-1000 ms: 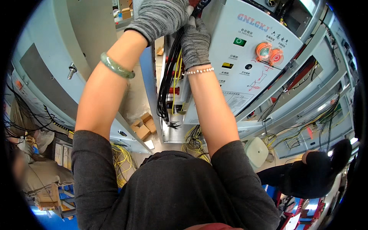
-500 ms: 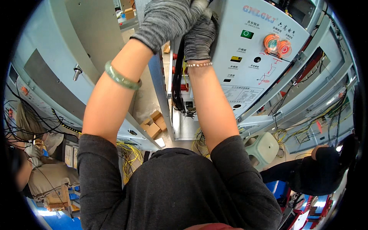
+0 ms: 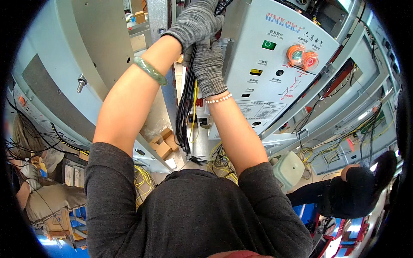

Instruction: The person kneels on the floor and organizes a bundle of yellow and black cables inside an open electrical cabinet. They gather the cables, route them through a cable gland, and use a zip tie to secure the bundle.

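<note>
Arms are reaching up side by side from the lower edge, both in grey knit gloves, bare forearms rising out of dark grey sleeves. The left hand (image 3: 195,23), with a green bangle (image 3: 149,70) on its wrist, is curling over the top of a black cable bundle (image 3: 186,103), its fingers pressed together around the wires. Just beside it and touching it, the right hand (image 3: 209,69), with a white bead bracelet (image 3: 217,99) at the wrist, is lying along the same bundle, fingers pressed together and pointing up; whether they are closing fully round the wires cannot be told. The bundle is hanging in the gap between the pale grey cabinet door (image 3: 86,51) and the control panel (image 3: 279,64) with its green lamp and orange knobs. To the right, another person in black (image 3: 344,193) is bending low. Compared with half a second ago, both hands are sitting slightly lower in view and the cabinet door is showing more of its face.
</note>
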{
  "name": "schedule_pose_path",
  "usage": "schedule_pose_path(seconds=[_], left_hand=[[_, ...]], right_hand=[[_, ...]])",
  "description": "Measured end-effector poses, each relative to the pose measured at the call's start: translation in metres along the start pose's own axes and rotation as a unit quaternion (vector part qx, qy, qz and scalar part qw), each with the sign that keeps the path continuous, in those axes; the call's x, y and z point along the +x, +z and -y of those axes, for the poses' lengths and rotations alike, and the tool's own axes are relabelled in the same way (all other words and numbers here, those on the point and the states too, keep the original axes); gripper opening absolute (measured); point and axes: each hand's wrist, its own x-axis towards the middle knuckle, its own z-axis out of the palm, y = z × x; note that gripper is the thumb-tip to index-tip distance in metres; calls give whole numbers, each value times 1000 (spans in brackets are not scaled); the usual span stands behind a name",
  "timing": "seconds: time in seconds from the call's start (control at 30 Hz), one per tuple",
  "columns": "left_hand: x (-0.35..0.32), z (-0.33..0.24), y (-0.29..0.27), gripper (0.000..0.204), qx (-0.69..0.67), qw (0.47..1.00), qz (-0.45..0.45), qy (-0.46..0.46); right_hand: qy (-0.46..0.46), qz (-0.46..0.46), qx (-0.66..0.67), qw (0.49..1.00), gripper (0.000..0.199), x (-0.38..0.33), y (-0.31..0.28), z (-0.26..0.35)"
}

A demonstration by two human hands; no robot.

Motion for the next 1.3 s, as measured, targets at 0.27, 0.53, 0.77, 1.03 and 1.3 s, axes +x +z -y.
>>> schedule_pose_path(seconds=[0.27,0.53,0.77,1.03,1.3], left_hand=[[-3,29,1,34,0,984,-56,168],[-36,0,-33,28,44,995,2,94],[-68,-42,-49,30,-1,980,11,198],[-38,-12,-31,31,-139,990,-7,33],[-12,11,15,37,-24,989,-132,57]], right_hand=[[-239,-75,-294,922,23,22,-18,-22],[-231,-91,-398,883,25,22,-20,-15],[-195,42,360,911,34,48,-5,-27],[22,-15,333,943,40,45,0,-8],[-32,29,-3,999,34,4,-2,-48]])
